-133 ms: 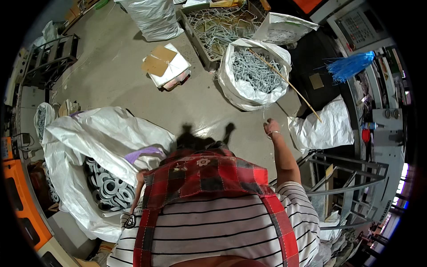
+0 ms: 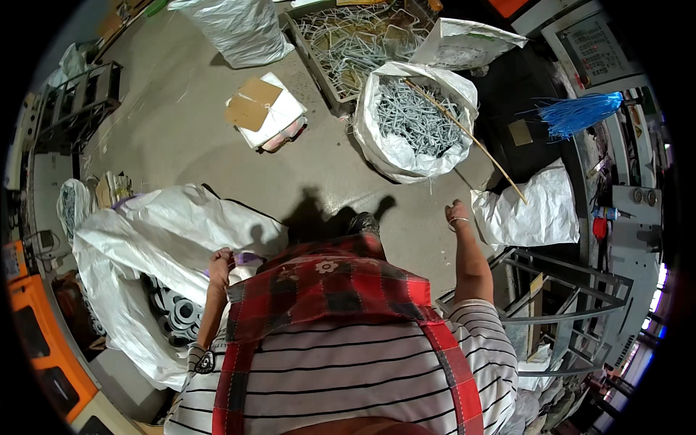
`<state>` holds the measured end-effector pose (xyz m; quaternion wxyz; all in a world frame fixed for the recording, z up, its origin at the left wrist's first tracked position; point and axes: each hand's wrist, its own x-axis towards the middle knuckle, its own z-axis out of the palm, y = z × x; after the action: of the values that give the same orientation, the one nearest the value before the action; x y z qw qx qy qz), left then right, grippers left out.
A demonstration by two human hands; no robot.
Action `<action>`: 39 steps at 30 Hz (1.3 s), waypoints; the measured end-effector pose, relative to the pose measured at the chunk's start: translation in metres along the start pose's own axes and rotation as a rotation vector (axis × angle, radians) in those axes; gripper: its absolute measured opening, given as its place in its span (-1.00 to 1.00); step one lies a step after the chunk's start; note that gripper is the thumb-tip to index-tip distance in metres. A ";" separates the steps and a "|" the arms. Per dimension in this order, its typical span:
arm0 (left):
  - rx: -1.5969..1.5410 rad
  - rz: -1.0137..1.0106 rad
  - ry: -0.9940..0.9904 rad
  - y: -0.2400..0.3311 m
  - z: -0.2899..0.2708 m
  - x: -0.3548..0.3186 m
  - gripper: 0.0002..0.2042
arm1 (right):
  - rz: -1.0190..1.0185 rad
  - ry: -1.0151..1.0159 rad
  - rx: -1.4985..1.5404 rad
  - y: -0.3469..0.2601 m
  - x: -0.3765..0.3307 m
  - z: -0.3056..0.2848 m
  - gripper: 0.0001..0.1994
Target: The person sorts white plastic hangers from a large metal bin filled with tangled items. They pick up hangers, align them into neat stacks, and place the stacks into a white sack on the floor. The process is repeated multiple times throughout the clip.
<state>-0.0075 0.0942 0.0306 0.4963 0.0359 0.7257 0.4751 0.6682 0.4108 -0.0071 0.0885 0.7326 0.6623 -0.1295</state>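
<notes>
Workshop floor (image 2: 181,130), grey concrete, seen from above; items listed outward from the wearer.

1. Wearer's front: striped shirt under a red checked apron (image 2: 326,297).
2. Left hand (image 2: 220,259): fingers curled shut on the rim of a large white sack (image 2: 145,239), at the near edge of its mouth. A scrap of purple just beside the fist; what it is cannot be told.
3. Sack contents: grey metal rings (image 2: 177,312), stacked flat, lying below and to the left of the left hand, inside the opening. The left hand is much the nearer to them; the right is well apart, across the body.
4. Right hand (image 2: 458,214): raised forward, loosely closed; a thin pale ring-like thing seems to sit at the fingers, though whether it is held or worn cannot be told.
5. Small white sack (image 2: 529,210), just right of the right hand, with a long thin stick (image 2: 464,134) slanting down to it.
6. Open white sack of grey metal hooks (image 2: 417,119), ahead of the right hand.
7. White box with a brown cardboard flap (image 2: 264,112), on the floor ahead.
8. Crate of tangled wire parts (image 2: 348,40), far edge.
9. Blue bristle broom head (image 2: 580,112), far right.
10. Metal step frame (image 2: 551,297), near right.
</notes>
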 end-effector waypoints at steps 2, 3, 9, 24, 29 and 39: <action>0.092 -0.048 -0.002 0.053 0.033 0.003 -0.91 | 0.029 -0.059 -0.029 0.014 0.039 0.001 -0.64; 0.197 -0.053 0.045 0.085 0.072 -0.005 -0.90 | 0.048 -0.074 -0.054 0.020 0.060 -0.016 -0.63; 0.722 -0.149 -0.160 0.082 0.123 0.029 -0.86 | 0.281 -0.132 -0.315 0.113 0.248 -0.005 -0.42; 0.746 -0.592 0.270 0.158 0.244 0.000 -0.81 | 0.395 -0.565 -0.278 0.102 0.480 0.036 -0.54; 0.732 -0.579 0.191 0.156 0.250 0.057 -0.79 | 0.181 -0.329 -0.006 0.141 0.446 0.088 -0.65; 0.578 -0.475 0.017 0.151 0.139 0.172 -0.75 | 0.320 -0.158 -0.139 0.034 0.207 -0.061 -0.65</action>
<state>-0.0529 0.3577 0.0137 0.5560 0.0013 0.8221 0.1226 0.7247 0.6214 -0.0137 0.2101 0.8082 0.5358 -0.1246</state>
